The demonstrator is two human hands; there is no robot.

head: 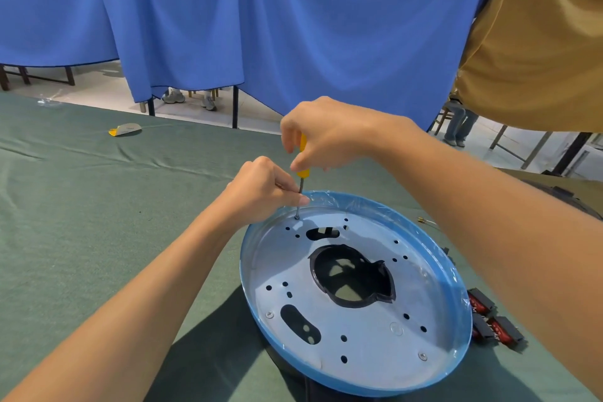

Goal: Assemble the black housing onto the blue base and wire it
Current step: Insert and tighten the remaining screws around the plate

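Two near screws (269, 314) sit in the base (359, 380); right fingers (288, 137) grip the screwdriver (302, 157), left fingers (295, 197) pinch its shaft at a third screw (297, 216); wiring seemingly remains.

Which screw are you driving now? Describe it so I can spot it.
Find the round blue base on the green cloth. At its far rim, the tip of the yellow-handled screwdriver stands on the screw. Two other screws sit untouched by the near rim.
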